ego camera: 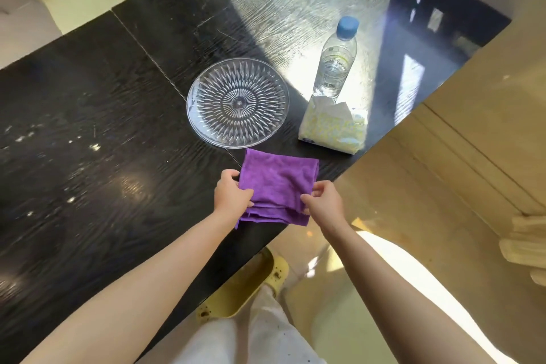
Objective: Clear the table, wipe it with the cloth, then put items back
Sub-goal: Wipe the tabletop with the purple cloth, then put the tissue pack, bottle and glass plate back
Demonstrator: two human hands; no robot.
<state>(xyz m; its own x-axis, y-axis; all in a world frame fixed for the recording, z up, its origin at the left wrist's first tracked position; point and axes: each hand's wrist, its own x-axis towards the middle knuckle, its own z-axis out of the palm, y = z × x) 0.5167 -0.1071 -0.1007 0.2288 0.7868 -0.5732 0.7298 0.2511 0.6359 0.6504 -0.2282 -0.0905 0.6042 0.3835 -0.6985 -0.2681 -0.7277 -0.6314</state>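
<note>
A folded purple cloth [277, 183] lies on the black table [97, 139] near its front edge. My left hand [230, 195] grips the cloth's left side. My right hand [323, 201] pinches its right lower corner. Just beyond the cloth sits a clear cut-glass plate [237, 102]. To the right of the plate lies a yellow-patterned tissue pack [332, 127], and behind it stands a clear water bottle [335, 63] with a blue cap.
The table's right edge runs diagonally past the tissue pack, with beige floor [413, 201] beyond. My feet in yellow slippers [251, 284] stand by the front edge. Pale specks [74, 142] dot the left side of the table. A grey seat [20, 18] is at far left.
</note>
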